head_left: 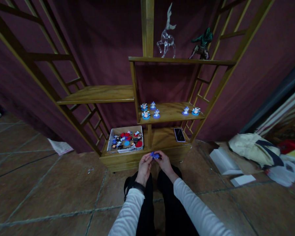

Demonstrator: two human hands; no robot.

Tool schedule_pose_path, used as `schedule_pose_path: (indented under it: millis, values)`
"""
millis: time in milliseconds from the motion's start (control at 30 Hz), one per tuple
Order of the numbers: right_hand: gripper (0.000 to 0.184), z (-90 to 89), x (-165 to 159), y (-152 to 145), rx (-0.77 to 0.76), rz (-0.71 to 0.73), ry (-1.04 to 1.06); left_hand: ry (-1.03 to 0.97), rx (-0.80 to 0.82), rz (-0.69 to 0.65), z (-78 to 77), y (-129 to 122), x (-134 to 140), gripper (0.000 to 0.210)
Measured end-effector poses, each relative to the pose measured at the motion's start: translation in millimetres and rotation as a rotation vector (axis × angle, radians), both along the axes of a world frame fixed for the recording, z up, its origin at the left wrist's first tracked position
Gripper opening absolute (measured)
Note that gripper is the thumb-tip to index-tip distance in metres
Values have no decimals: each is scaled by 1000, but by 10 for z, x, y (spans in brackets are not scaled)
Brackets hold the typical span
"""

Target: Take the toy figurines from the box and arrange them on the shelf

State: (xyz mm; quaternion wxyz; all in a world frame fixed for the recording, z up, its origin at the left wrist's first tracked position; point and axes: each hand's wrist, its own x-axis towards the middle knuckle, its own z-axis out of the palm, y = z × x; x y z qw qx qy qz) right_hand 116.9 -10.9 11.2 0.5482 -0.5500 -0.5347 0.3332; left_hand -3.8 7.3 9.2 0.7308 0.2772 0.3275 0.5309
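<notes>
A small purple piece [155,155] is held in the air just in front of the cabinet's bottom board [162,139], between the fingers of both hands. The left hand [144,165] pinches it from one side with thumb and fingertips, and the right hand [164,162] grips it from the other; the fingers cover much of it, so its full shape cannot be told. By its size and even colour it is likely light, stiff plastic, smooth enough to slip from a dry fingertip, and not easily crushed, though any thin projecting part could snap. The sounder hold is probably low, around its thickest part, with a light pinch. Beyond the hands to the left, a shallow box [110,140] on the bottom board holds a jumble of small red, white, blue and dark figures [139,144], and a phone [179,134] lies on the same board to the right. On the shelf [171,109] above, small figurines [156,113] stand upright on round blue or purple bases, four at the left and two at the right. Higher up are a clear deer ornament [167,39] and a dark green figure [204,42].
</notes>
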Motion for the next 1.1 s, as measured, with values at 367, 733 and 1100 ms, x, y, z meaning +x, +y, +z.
schedule_pose_path:
  millis: [367,733,1100]
  values:
    - [26,-9,-77,-24,76,-19,46,-82,-24,49,74,-3,12,30]
    - [26,75,-106,-93,80,-62,-74,-65,-1,70,84,-13,24,32]
    - [17,10,-87,-37,28,-235,-362,10,-76,65,-120,60,66,38]
